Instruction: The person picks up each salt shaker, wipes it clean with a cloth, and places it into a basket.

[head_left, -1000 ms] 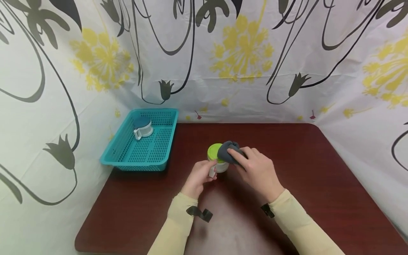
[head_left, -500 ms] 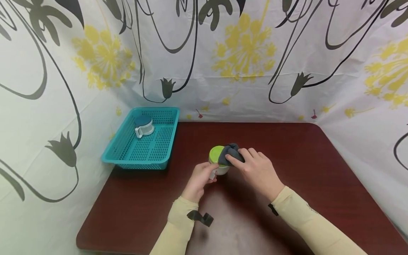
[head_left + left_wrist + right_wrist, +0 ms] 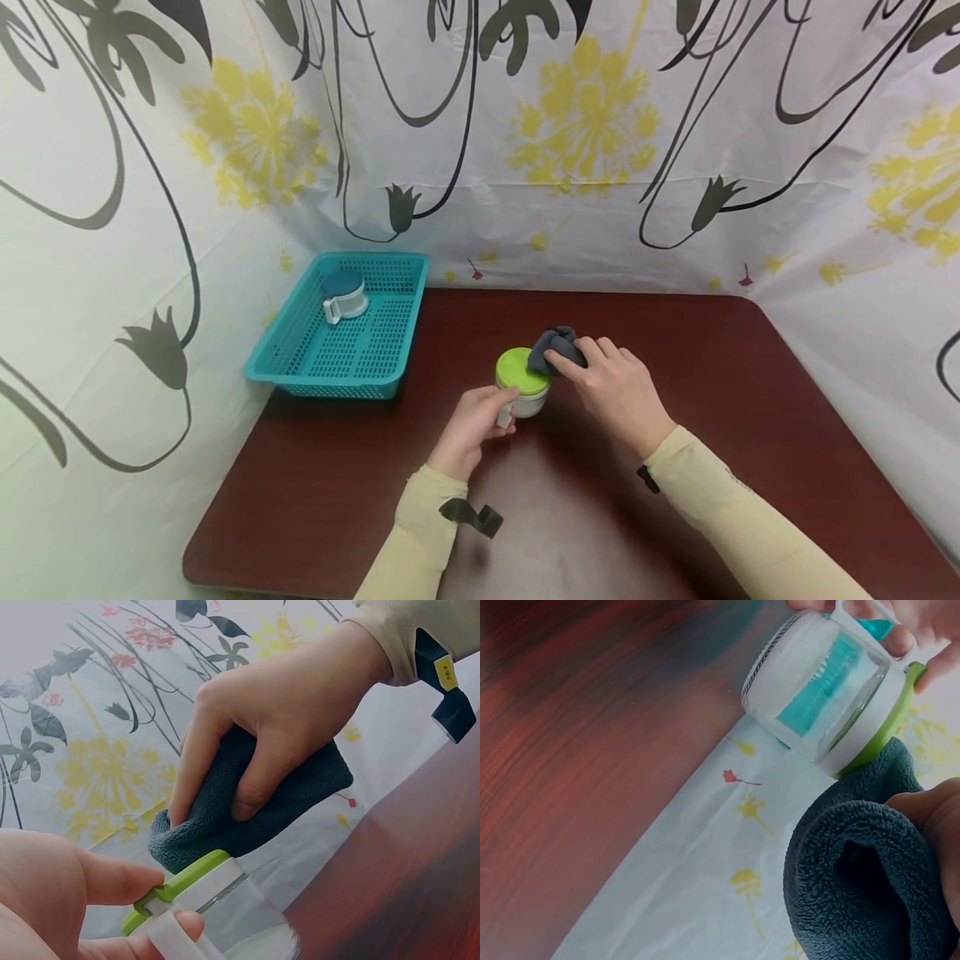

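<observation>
A clear jar (image 3: 810,690) with a white handle and a green lid (image 3: 517,367) is held up over the table. My left hand (image 3: 472,425) grips its handle, the thumb at the lid's edge in the left wrist view. From the right, my right hand (image 3: 618,392) pinches a folded dark grey-blue cloth (image 3: 225,795) between thumb and fingers. The cloth lies against the right side of the green lid, covering a little of it. Something white shows in the bottom of the jar in the left wrist view.
A turquoise plastic basket (image 3: 390,350) stands at the table's back left. Inside it sits a similar jar (image 3: 347,298) with a blue lid and white handle. The dark red table (image 3: 712,367) meets a flower-patterned curtain (image 3: 480,225) at the back.
The cloth in my right hand has shifted right across the green lid, so more of the lid shows. My left hand keeps its grip on the handle.
</observation>
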`<state>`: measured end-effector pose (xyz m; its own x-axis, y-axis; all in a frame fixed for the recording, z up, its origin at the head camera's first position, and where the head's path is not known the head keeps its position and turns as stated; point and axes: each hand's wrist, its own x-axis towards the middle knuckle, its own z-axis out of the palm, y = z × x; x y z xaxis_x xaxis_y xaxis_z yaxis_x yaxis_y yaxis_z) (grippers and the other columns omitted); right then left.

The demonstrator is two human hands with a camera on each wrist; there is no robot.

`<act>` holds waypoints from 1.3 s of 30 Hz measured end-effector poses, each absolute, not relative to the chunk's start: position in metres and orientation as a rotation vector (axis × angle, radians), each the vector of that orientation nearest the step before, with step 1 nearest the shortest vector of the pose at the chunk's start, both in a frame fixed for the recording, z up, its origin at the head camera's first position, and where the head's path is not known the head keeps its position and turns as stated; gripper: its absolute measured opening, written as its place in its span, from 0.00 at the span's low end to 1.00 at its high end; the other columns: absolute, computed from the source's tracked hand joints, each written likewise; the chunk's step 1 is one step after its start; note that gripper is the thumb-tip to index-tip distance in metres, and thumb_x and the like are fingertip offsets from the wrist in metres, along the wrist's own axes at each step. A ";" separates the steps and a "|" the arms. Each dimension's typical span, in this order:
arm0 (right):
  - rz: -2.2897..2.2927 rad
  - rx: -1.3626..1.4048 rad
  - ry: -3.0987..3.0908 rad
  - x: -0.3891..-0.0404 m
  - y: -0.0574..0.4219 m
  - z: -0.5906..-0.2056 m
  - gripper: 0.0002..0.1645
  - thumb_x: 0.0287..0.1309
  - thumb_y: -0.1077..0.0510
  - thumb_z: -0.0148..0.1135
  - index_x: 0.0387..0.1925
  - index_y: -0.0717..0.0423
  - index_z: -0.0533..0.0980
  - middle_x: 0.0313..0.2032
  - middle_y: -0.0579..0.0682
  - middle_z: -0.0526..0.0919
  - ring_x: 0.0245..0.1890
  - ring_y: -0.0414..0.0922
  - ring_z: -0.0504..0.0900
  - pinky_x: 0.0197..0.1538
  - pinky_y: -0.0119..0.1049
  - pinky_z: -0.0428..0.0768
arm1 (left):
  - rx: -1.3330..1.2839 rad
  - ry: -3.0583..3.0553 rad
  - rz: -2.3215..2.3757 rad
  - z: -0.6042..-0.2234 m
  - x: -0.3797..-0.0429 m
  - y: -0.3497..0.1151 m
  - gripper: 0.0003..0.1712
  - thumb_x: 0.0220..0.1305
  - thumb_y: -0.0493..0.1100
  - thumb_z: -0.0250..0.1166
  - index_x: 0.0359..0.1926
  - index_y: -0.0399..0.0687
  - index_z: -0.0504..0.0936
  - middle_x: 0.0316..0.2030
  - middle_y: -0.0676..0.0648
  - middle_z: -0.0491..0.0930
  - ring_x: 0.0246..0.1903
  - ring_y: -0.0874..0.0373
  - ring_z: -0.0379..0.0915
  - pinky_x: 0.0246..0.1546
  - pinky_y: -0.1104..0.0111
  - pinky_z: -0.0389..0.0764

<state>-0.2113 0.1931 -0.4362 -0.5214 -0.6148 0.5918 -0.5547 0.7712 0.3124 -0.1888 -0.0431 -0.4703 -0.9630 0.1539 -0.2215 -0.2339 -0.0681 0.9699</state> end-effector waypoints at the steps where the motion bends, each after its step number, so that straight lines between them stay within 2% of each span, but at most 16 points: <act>1: -0.103 0.866 -2.246 -0.211 0.192 -0.436 0.31 0.56 0.63 0.68 0.62 0.42 0.79 0.45 0.60 0.78 0.38 0.57 0.77 0.33 0.47 0.81 | -0.086 1.941 2.119 -0.470 -0.189 -0.043 0.22 0.65 0.53 0.68 0.35 0.35 0.82 0.28 0.41 0.77 0.31 0.46 0.78 0.44 0.53 0.81; 13: 0.041 0.910 -2.260 -0.194 0.167 -0.442 0.31 0.54 0.60 0.72 0.61 0.47 0.79 0.43 0.60 0.80 0.38 0.55 0.80 0.35 0.47 0.84 | -0.093 2.032 2.100 -0.477 -0.183 -0.046 0.19 0.67 0.51 0.66 0.37 0.35 0.83 0.29 0.44 0.76 0.31 0.49 0.75 0.41 0.55 0.82; 19: 0.037 0.954 -2.251 -0.184 0.154 -0.440 0.30 0.53 0.61 0.70 0.60 0.47 0.80 0.43 0.57 0.79 0.37 0.53 0.78 0.35 0.45 0.84 | -0.084 2.050 2.090 -0.478 -0.180 -0.046 0.16 0.65 0.46 0.64 0.37 0.34 0.83 0.28 0.44 0.77 0.29 0.50 0.75 0.40 0.55 0.82; 25: 0.015 0.968 -2.236 -0.185 0.150 -0.438 0.29 0.51 0.61 0.68 0.57 0.44 0.82 0.44 0.56 0.78 0.38 0.53 0.77 0.36 0.45 0.83 | -0.090 2.047 2.087 -0.475 -0.180 -0.045 0.14 0.65 0.46 0.64 0.40 0.38 0.85 0.29 0.45 0.77 0.32 0.49 0.76 0.43 0.54 0.82; 31: -0.026 0.958 -2.211 -0.185 0.151 -0.444 0.26 0.51 0.60 0.70 0.55 0.43 0.83 0.43 0.57 0.78 0.36 0.53 0.76 0.32 0.43 0.81 | -0.116 2.056 2.074 -0.474 -0.176 -0.044 0.15 0.66 0.46 0.64 0.38 0.35 0.83 0.30 0.45 0.77 0.32 0.49 0.75 0.42 0.56 0.81; 39: -0.070 0.909 -2.231 -0.194 0.157 -0.444 0.26 0.54 0.61 0.67 0.56 0.42 0.83 0.44 0.58 0.78 0.38 0.55 0.76 0.30 0.44 0.80 | -0.070 2.077 2.117 -0.475 -0.174 -0.041 0.16 0.68 0.46 0.65 0.28 0.39 0.77 0.26 0.46 0.74 0.27 0.51 0.71 0.32 0.63 0.79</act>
